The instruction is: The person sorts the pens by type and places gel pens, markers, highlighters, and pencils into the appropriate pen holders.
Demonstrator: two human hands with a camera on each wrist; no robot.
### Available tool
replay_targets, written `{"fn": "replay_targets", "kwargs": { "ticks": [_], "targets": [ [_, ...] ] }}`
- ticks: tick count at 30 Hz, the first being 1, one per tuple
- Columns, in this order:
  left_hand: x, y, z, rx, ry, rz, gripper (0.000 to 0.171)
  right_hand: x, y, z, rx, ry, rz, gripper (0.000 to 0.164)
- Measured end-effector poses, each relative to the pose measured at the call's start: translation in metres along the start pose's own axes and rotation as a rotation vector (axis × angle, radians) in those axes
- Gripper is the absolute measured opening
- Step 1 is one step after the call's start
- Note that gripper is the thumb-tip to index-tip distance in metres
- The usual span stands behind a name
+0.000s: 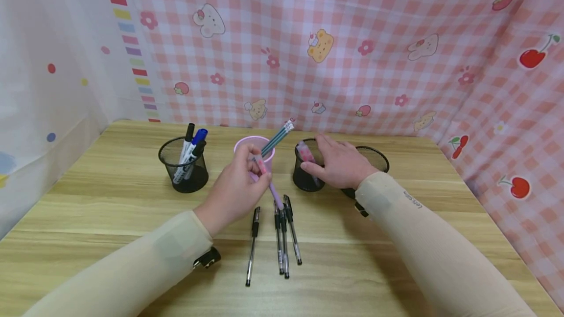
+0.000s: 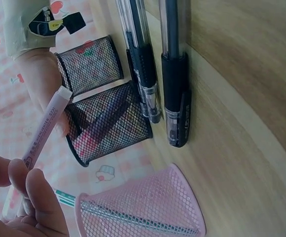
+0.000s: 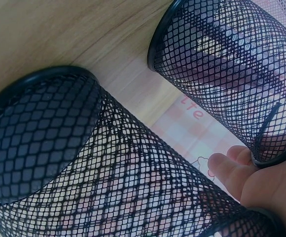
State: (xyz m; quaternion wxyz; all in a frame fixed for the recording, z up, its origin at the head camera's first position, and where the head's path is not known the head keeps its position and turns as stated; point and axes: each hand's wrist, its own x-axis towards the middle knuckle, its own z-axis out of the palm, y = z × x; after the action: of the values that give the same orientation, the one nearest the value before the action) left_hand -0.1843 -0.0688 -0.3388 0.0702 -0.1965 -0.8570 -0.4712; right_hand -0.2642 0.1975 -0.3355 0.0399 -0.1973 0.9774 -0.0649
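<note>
Left hand (image 1: 233, 190) pinches a slim lilac-and-pink plastic pen (image 2: 47, 127) above the wooden desk's (image 1: 440, 219) middle. Right hand (image 1: 343, 163), grip unclear, touches a round black mesh cup (image 1: 308, 182) towards the far edge. Seemingly sorting; next calls for raising the pen above a rim.

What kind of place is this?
Probably a desk or craft table indoors. There's a wood-grain tabletop, black mesh cups with pens or markers inside, and a pink checked cloth hanging behind.
</note>
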Motion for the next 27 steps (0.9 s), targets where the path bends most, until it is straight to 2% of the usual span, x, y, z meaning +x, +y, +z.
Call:
{"fn": "replay_targets", "kwargs": {
  "ticks": [12, 27],
  "targets": [
    [0.005, 0.002, 0.008, -0.121, 0.031, 0.034, 0.045, 0.0, 0.001, 0.001, -0.004, -0.001, 0.004, 0.105],
    [0.012, 0.008, 0.012, -0.202, 0.089, 0.001, 0.047, 0.0, -0.001, 0.0, 0.001, -0.008, 0.01, 0.103]
  ]
}}
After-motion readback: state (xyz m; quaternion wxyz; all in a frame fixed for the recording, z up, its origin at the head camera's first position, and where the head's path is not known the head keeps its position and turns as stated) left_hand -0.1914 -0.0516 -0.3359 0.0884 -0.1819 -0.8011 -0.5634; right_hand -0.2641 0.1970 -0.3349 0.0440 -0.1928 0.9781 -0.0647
